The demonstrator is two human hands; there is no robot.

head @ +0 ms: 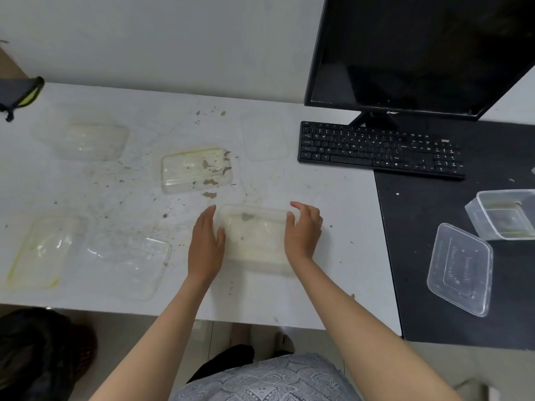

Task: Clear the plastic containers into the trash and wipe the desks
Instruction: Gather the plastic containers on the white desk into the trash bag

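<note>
The left hand (206,244) and right hand (303,231) bracket a clear plastic container (256,237) on the white desk (333,256), one at each short end. Left fingers lie nearly straight against its side; right fingers curl over the far corner. Whether it is lifted cannot be told; its outline is blurred.

Just beyond the grip sits a stained container (194,170) amid brown smears. Left of the grip lie two more containers (130,264) (43,250), faint against the desk. Farther left-rear is another (92,140); a barely visible lid (265,138) lies right-rear.

Right of the grip, on the black desk (434,314), a container (460,269) and another (505,214), cropped by the frame edge. A keyboard (379,149) fronts the monitor (419,53).
</note>
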